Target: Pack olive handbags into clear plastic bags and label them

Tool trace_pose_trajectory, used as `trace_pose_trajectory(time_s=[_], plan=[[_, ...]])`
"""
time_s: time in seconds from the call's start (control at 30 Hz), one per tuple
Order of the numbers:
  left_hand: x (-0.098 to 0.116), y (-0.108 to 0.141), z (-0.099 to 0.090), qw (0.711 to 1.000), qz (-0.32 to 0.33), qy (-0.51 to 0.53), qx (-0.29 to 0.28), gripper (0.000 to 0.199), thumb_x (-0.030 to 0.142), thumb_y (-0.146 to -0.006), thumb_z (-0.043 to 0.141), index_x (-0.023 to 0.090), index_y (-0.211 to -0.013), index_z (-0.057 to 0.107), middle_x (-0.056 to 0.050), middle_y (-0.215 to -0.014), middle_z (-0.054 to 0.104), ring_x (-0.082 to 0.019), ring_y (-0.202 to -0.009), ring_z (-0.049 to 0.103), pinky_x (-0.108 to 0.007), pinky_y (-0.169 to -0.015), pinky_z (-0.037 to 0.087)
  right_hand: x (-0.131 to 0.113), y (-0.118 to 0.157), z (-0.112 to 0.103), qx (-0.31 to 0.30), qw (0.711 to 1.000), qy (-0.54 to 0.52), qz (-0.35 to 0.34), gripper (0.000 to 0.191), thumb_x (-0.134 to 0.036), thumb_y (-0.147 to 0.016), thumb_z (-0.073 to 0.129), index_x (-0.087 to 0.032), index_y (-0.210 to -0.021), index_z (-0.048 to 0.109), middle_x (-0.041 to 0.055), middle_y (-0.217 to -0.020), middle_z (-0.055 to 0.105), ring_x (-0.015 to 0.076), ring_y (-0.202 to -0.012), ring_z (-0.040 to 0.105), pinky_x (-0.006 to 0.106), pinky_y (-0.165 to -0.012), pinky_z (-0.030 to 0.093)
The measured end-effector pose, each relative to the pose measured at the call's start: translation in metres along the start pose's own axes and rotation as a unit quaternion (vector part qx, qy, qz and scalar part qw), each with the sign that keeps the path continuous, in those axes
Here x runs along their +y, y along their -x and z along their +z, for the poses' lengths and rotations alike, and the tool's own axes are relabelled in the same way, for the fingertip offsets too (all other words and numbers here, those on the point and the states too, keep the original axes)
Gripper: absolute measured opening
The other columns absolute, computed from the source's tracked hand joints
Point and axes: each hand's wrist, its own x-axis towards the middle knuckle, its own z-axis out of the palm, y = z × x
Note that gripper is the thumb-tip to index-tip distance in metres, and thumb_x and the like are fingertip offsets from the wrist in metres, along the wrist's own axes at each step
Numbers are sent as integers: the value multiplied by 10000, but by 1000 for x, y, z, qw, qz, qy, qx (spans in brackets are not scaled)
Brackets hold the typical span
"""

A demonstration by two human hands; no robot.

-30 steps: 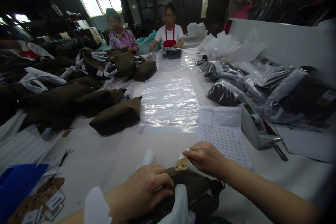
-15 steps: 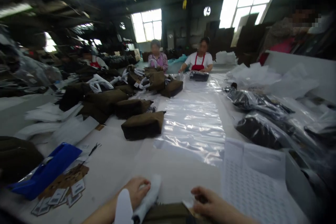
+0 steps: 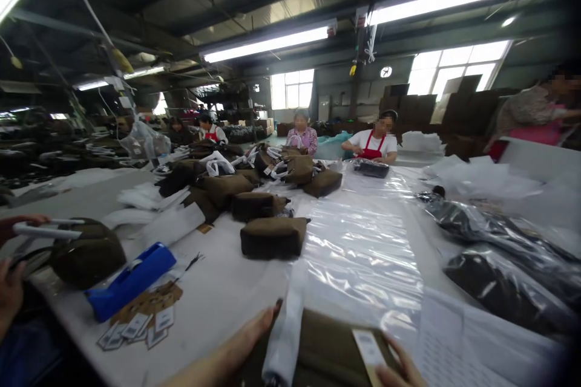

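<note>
An olive-brown bag (image 3: 329, 344) lies right in front of me at the bottom edge, partly cut off by the frame. White wrap covers its handle (image 3: 287, 332). On the left side of that handle is my left hand (image 3: 254, 332), its fingers closed at the bag's dark edge and partly hidden. My right hand (image 3: 402, 366) is at the bag's right side, fingers bent around a white and brown hang tag (image 3: 368, 351) that lies against the fabric. Clear plastic bags (image 3: 363, 254) are spread flat just beyond.
At far left, a co-worker's hands (image 3: 9, 293) hold another olive bag (image 3: 86, 251). Nearby are a blue holder (image 3: 131, 281) and loose tags (image 3: 136, 326). Olive bags (image 3: 275, 237) pile up ahead. Bagged dark goods (image 3: 499, 284) and a printed sheet (image 3: 454, 338) lie right.
The view has tilted up and turned left. The bag has come further into view, and my right hand has closed in on its tag. A co-worker's hands now show at left.
</note>
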Motion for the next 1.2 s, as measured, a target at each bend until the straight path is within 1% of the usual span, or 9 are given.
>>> trace_pose_trajectory(time_s=[0.13,0.23,0.37,0.53,0.73,0.87,1.0,1.07,1.2], plan=[[-31,-24,22,985,6,134,110,808,737,-762,367,172,-1339,396,-127,-1381,433,-321,-1290,364,-459,-1102,258,14,6,4,-1,992,-102,73,786,-502,-692,620,-219,-1356,308,119,-1291,508,283,-1162,511,464,-1021,376],[-60,-26,49,990,45,43,130,968,795,-622,497,174,-1356,385,-130,-1488,237,-346,-1375,149,-477,-1143,82,46,15,12,31,995,-93,32,838,-484,-680,642,-204,-1370,260,123,-1356,418,277,-1241,419,472,-1078,284],[-77,7,84,988,35,-70,136,1011,603,-605,691,203,-1421,247,-115,-1521,106,-339,-1388,89,-499,-1136,99,68,66,18,70,996,-47,14,812,-463,-720,626,-231,-1388,227,99,-1406,337,279,-1308,312,493,-1111,194],[-76,40,100,982,57,-52,174,671,383,-790,544,233,-1397,300,-78,-1501,201,-278,-1384,159,-468,-1139,146,58,107,23,90,995,-29,40,804,-463,-746,601,-247,-1402,187,99,-1426,303,298,-1334,258,523,-1108,181],[-64,16,77,982,-21,0,187,523,329,-825,525,190,-1319,420,-104,-1447,331,-260,-1349,273,-461,-1133,203,48,75,22,91,994,32,42,749,-493,-772,582,-231,-1388,246,107,-1386,365,302,-1297,325,542,-1090,219],[-34,33,80,935,76,-95,332,437,258,-913,362,183,-1344,363,-112,-1413,388,-238,-1331,319,-480,-1113,249,33,66,31,141,980,136,-46,675,-417,-820,566,-234,-1395,263,115,-1456,266,309,-1335,258,543,-1080,251],[-6,37,108,848,298,-422,118,519,298,-890,428,160,-1381,331,-77,-1428,384,-259,-1379,191,-464,-1146,127,19,69,45,111,942,263,-178,553,-161,-906,400,-312,-1414,239,43,-1501,212,279,-1363,212,551,-1090,224],[-4,19,114,815,261,-512,71,582,376,-895,422,103,-1393,297,-101,-1448,341,-261,-1389,145,-435,-1145,119,13,66,49,68,914,332,-224,583,-99,-900,350,-290,-1431,205,46,-1489,252,266,-1358,230,536,-1096,216],[-17,-26,106,817,148,-553,70,642,441,-909,357,91,-1423,197,-114,-1498,196,-254,-1397,101,-443,-1133,129,4,48,53,14,876,422,-233,618,-263,-887,431,-144,-1442,185,129,-1462,297,307,-1357,214,542,-1088,212]])
